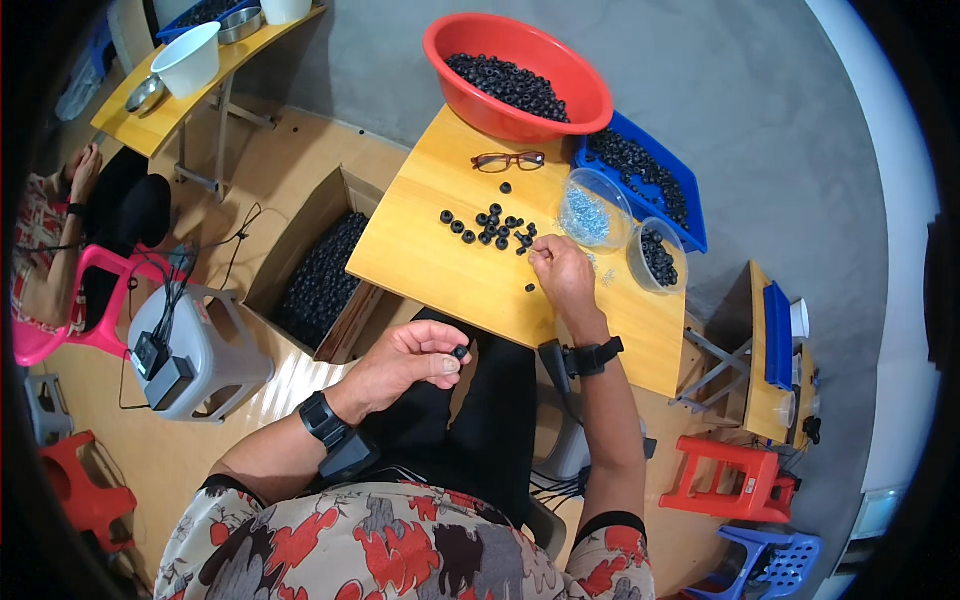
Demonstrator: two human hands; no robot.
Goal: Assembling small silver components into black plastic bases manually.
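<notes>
My left hand (408,365), above my lap, grips a small black round part (460,352) between thumb and fingertips. Over the wooden table (420,190), my right hand (564,275) has thumb and fingertips pinched together at the edge of a loose group of black knob-like parts (502,243). Whether anything sits in that pinch is hidden. A single black piece (530,288) lies on the tabletop beside this hand. Just beyond it stand a clear tub of small silvery-blue pieces (590,215) and a clear tub of black parts (657,262).
At the table's far end a red basin (590,95) holds many black parts, with a blue tray (697,225) alongside. Glasses (508,162) rest on the tabletop. On the floor at left are an open carton (285,245) and a grey stool (205,350). Another person (50,250) sits far left.
</notes>
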